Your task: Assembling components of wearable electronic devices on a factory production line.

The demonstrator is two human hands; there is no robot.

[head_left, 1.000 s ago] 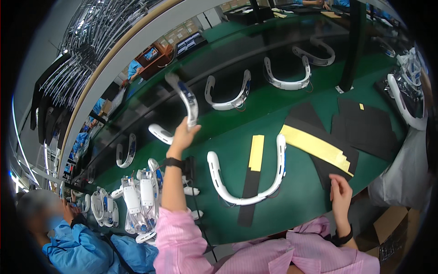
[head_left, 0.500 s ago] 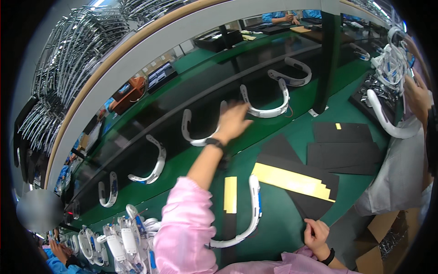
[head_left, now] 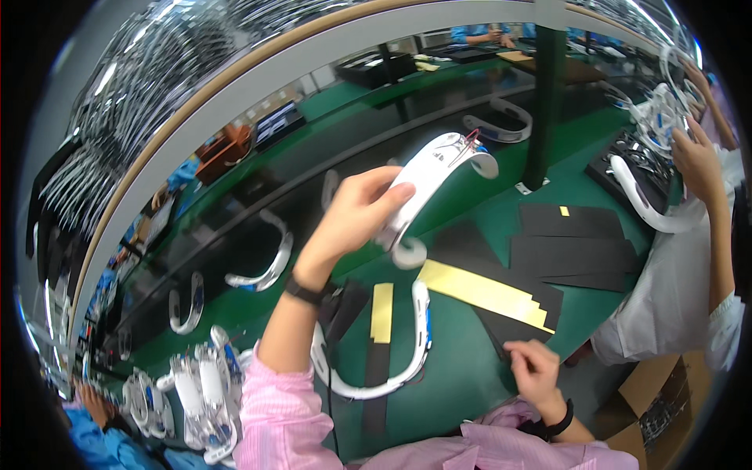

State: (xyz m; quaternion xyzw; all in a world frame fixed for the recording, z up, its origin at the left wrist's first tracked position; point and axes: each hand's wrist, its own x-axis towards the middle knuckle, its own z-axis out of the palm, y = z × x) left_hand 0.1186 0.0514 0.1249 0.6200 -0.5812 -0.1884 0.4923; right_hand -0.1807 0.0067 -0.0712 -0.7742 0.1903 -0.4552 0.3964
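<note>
Left hand [head_left: 360,205] lifts a white curved piece [head_left: 423,176] above the desk [head_left: 462,372]; right hand [head_left: 535,370] idles low

Thumb and fingers of the left hand close on the side of the curved piece, which is tilted in the air, red wires [head_left: 471,139] at its upper end. The right hand hangs near the front edge with loosely curled fingers; nothing shows in it, though its palm is hidden.

Under the left forearm, a second U-shaped piece [head_left: 421,305] lies on the desk, its left side partly covered. Its base crosses over a black strip [head_left: 375,415], whose far end bears a yellow strip [head_left: 382,313]. To the right, yellow sheets [head_left: 482,294] lie across fanned black sheets [head_left: 460,236], with more black sheets [head_left: 576,257] beyond.

Behind the left hand, another white piece [head_left: 330,188] is mostly blocked from sight. Farther left, one curved piece [head_left: 276,262] rests on the far strip of the work surface, and a cluster of white parts [head_left: 205,395] sits at the near left. A dark post [head_left: 546,110] rises between the lifted piece and the right-hand side, where a co-worker's hand [head_left: 697,160] is near a black tray [head_left: 607,174]. An open cardboard box [head_left: 638,392] stands below the desk at right.
</note>
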